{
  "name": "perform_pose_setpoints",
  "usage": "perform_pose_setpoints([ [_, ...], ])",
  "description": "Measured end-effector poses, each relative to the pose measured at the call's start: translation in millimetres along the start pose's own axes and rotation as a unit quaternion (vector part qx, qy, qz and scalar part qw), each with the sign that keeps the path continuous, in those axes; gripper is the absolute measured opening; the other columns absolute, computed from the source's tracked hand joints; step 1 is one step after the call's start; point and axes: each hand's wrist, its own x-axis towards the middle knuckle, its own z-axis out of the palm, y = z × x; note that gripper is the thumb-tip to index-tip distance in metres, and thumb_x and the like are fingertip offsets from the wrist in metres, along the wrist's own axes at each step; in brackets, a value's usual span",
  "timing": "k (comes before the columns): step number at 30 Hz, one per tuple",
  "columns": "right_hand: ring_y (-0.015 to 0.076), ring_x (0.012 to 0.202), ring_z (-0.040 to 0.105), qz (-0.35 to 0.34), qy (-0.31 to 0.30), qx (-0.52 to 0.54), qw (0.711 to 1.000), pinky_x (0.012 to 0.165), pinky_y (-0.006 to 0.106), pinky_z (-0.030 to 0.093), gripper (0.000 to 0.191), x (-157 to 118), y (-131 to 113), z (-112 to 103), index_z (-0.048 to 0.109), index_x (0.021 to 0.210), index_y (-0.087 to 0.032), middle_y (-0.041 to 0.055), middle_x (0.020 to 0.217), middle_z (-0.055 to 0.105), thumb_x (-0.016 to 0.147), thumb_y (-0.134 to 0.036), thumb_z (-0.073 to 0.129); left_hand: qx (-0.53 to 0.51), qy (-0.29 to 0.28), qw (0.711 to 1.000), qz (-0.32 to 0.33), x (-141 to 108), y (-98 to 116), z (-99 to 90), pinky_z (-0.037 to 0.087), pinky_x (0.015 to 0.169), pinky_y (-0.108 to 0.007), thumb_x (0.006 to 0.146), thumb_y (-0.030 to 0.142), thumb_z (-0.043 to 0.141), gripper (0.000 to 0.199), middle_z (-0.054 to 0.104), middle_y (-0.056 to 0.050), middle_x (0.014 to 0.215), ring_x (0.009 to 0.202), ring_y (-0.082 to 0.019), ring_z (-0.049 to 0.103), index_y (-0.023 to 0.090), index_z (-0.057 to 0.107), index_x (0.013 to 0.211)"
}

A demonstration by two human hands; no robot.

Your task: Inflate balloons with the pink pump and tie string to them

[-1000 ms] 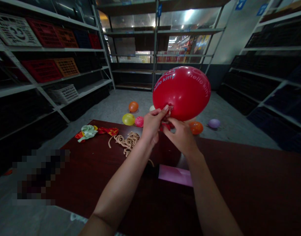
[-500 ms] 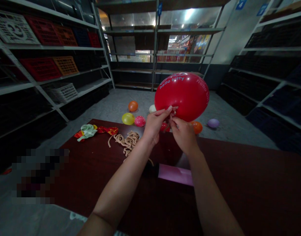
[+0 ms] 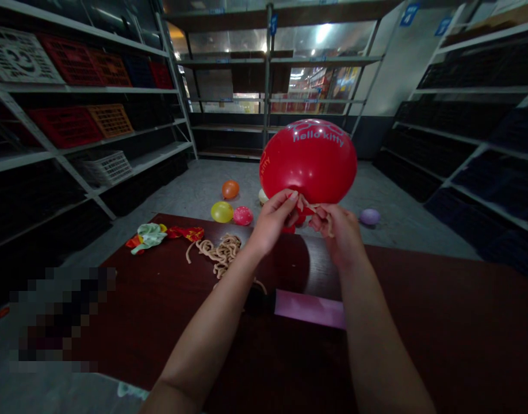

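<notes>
A large inflated red balloon [image 3: 309, 158] with "hello kitty" printing stands above the table, beyond my hands. My left hand [image 3: 275, 218] is closed in a pinch at the balloon's neck, which the fingers partly hide. To its right, my right hand [image 3: 339, 227] is closed on a short piece of tan cord [image 3: 311, 206]. The cord stretches between both hands just below the balloon, and one end hangs from the right fingers. Whether a knot sits at the neck I cannot tell.
On the dark table [image 3: 419, 299] lie a tangle of tan cord [image 3: 223, 253], deflated balloons [image 3: 149, 236] and a pink cylinder [image 3: 309, 309]. Several small balloons, among them a yellow balloon [image 3: 221, 212] and a purple balloon [image 3: 370, 217], rest on the floor. Shelves with crates [image 3: 69, 126] line the walls.
The red balloon has turned, so its printing now faces nearer the front. My right hand has moved away from the left, drawing the cord out between them. The view has shifted slightly.
</notes>
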Motion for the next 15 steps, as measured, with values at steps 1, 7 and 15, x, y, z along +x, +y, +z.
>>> perform_pose_setpoints([
  [1,0.0090,0.050,0.043,0.001,0.007,0.001,1.000,0.051,0.026,0.040,0.030,0,0,-1,0.044,0.059,-0.024,-0.0062,0.058,0.044,0.078,-0.035,0.066,0.011,-0.020,1.000,0.006,-2,2,1.2,0.035,0.050,-0.025,0.092,0.054,0.064,0.036,0.057,0.001,0.068,0.051,-0.009,0.044,0.020,0.061,0.079],
  [7,0.0092,0.047,0.038,0.024,0.018,-0.044,0.999,0.050,0.025,0.035,0.027,-3,-5,-5,0.046,0.057,-0.024,-0.0060,0.051,0.043,0.078,-0.030,0.063,0.041,-0.071,0.997,0.002,-8,9,3.3,0.036,0.051,-0.027,0.097,0.054,0.055,0.034,0.049,0.004,0.060,0.047,-0.010,0.043,0.023,0.055,0.084],
  [15,0.0099,0.047,0.039,0.021,-0.023,-0.099,0.995,0.051,0.027,0.033,0.031,-9,-11,2,0.048,0.055,-0.024,-0.0048,0.048,0.045,0.079,-0.036,0.063,0.243,-0.042,0.954,0.169,-1,-7,-3.4,0.051,0.073,-0.029,0.101,0.032,0.049,0.011,0.060,-0.005,0.091,0.077,-0.015,0.058,0.021,0.050,0.099],
])
